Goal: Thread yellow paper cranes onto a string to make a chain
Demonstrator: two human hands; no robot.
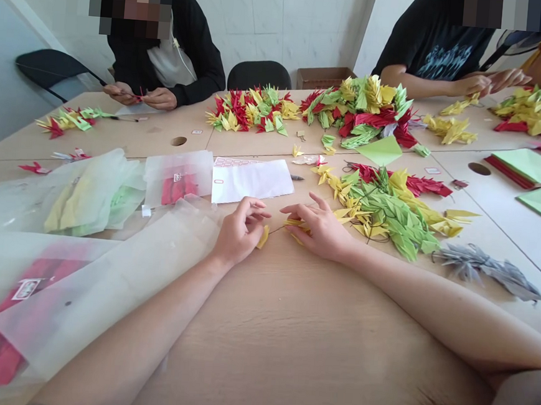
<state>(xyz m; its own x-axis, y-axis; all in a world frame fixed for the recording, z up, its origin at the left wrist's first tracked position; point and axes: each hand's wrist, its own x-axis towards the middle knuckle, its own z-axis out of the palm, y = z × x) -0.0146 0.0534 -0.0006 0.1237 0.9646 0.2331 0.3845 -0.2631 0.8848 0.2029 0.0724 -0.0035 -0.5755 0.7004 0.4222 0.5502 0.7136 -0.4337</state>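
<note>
Over the middle of the table, my left hand (242,230) has its fingers curled inward, with a small yellow folded paper piece (263,237) held at the thumb. A thin dark thread (276,230) runs from there toward my right hand (320,227). The thumb and fingers of that hand close around yellow folded paper pieces (292,223), partly hidden beneath it, while one finger is raised. Just beyond my right hand lie strings of yellow and green folded paper (389,215). A white paper sheet (256,181) with red print rests ahead of both hands.
Clear plastic bags (98,183) with red, yellow and green paper spread across the left side. A pen (297,178) touches the sheet. Grey ribbon-like strands (490,270) lie right. Heaps of folded paper (366,110) line the far side, where two people work with their hands.
</note>
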